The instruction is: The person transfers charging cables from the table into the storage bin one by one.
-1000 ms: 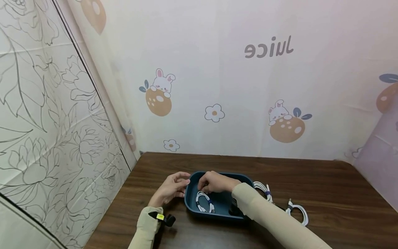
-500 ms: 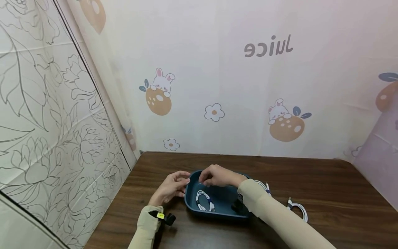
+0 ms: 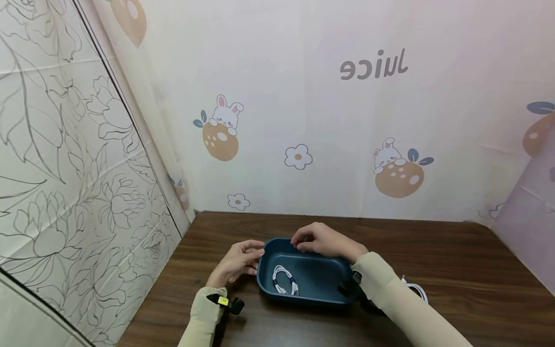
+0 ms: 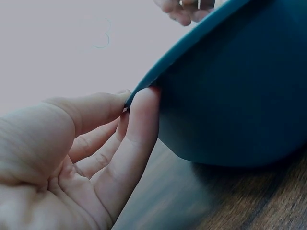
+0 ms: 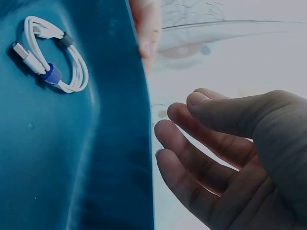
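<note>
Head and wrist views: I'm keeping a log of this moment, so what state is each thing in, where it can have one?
Blue bin, upright on the table.
Cable in the bin, coiled and tied.
Blue tie, wrapped around that cable.
Cable on the table, partly hidden by the right sleeve.
Left hand, pinching the blue bin at one end.
Right hand, holding nothing, fingers loosely bent.

cable (image 5: 82, 76) in tray (image 3: 314, 275) on table (image 3: 468, 270)

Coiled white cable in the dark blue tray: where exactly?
Head view: the coiled white cable lies inside the dark blue oblong tray, near its left end, which the left hand pinches by the rim.
</note>
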Demonstrator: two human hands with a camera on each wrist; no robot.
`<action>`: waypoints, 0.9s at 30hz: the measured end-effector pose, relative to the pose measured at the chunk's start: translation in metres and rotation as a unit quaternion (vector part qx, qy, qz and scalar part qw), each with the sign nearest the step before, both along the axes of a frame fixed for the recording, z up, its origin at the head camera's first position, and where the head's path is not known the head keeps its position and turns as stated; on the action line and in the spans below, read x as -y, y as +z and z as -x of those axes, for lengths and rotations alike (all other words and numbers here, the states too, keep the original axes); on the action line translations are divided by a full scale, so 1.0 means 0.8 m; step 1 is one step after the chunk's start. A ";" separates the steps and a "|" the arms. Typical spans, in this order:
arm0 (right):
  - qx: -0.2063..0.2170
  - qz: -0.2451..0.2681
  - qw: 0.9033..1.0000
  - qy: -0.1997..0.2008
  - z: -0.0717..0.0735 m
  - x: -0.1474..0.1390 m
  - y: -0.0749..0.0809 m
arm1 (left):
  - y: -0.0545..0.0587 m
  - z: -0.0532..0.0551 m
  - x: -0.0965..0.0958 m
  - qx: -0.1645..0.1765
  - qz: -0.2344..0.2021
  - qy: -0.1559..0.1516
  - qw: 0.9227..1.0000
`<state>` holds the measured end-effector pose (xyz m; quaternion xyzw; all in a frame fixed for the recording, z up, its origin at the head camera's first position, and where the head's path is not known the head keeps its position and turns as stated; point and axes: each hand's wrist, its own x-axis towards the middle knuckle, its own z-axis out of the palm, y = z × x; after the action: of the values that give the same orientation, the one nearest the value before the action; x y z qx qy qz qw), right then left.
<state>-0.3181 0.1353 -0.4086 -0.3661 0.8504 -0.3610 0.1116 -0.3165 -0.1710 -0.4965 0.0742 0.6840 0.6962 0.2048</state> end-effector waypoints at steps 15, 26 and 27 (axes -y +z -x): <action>-0.013 0.044 0.996 -0.075 -0.027 -0.048 -0.013 | -0.002 0.001 -0.003 0.016 0.018 0.008 1.000; -0.023 0.066 0.991 -0.112 -0.036 -0.077 -0.004 | -0.004 0.000 0.000 0.036 0.031 0.001 0.999; -0.024 0.068 0.991 -0.117 -0.037 -0.079 -0.004 | -0.004 0.000 0.001 0.037 0.032 0.000 0.999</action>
<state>-0.2888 0.1987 -0.4118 -0.2796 0.8634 -0.4193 0.0232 -0.3163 -0.1715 -0.4997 0.0415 0.6978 0.6763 0.2323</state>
